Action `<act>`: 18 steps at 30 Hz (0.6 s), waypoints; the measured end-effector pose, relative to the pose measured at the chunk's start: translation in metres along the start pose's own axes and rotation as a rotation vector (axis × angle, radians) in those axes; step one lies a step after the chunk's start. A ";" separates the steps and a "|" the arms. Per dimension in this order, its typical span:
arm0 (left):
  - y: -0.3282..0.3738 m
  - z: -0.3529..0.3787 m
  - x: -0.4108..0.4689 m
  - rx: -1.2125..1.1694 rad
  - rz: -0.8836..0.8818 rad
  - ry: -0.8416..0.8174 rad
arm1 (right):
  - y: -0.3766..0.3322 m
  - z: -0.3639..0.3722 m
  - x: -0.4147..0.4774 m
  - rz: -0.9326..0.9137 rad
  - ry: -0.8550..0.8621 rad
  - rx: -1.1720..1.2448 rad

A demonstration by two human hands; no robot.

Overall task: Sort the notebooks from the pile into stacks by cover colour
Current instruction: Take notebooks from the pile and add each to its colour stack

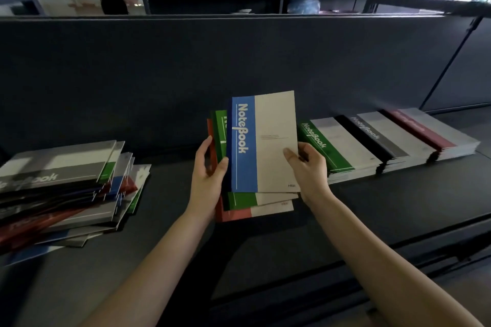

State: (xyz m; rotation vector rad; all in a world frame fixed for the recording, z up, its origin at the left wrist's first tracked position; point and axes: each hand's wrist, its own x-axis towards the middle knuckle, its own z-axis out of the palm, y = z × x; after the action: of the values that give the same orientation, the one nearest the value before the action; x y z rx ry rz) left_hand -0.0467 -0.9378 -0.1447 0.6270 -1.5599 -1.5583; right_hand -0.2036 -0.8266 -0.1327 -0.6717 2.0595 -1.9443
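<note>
— Pile (66,188) at the left end of the worktop (372,210): what does it look like?
— Untidy, with mixed covers. A grey-and-black one lies on top, and red, blue and green edges poke out underneath.
— And the left hand (208,175)?
— Near the worktop's middle, fingers curled round the left edges of three fanned notebooks, thumb on the blue notebook (263,143). A green notebook (220,127) and a red notebook (233,214) sit behind it.
— Right hand (308,167)?
— It pinches the blue notebook's right edge, thumb on the pale cover and fingers behind.
— Sorted ones?
— They lie in a row toward the right end, touching side by side: green stack (337,151), black stack (380,138), then red stack (430,133) nearest the back right corner.
</note>
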 end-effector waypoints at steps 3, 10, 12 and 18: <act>0.001 -0.008 0.002 0.033 0.015 0.006 | 0.000 -0.003 0.010 -0.027 0.005 -0.080; 0.002 -0.036 0.001 0.028 0.003 0.165 | -0.002 -0.018 0.044 -0.063 -0.017 -0.404; 0.002 -0.043 0.000 0.017 -0.010 0.222 | -0.001 -0.019 0.049 -0.053 -0.033 -0.468; 0.004 -0.064 -0.002 0.037 -0.013 0.339 | 0.016 -0.011 0.052 -0.025 -0.105 -0.591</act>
State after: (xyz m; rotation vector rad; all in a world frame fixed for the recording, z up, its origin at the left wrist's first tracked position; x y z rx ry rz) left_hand 0.0075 -0.9718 -0.1477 0.8740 -1.3325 -1.3528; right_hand -0.2567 -0.8417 -0.1404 -0.8878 2.5721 -1.2594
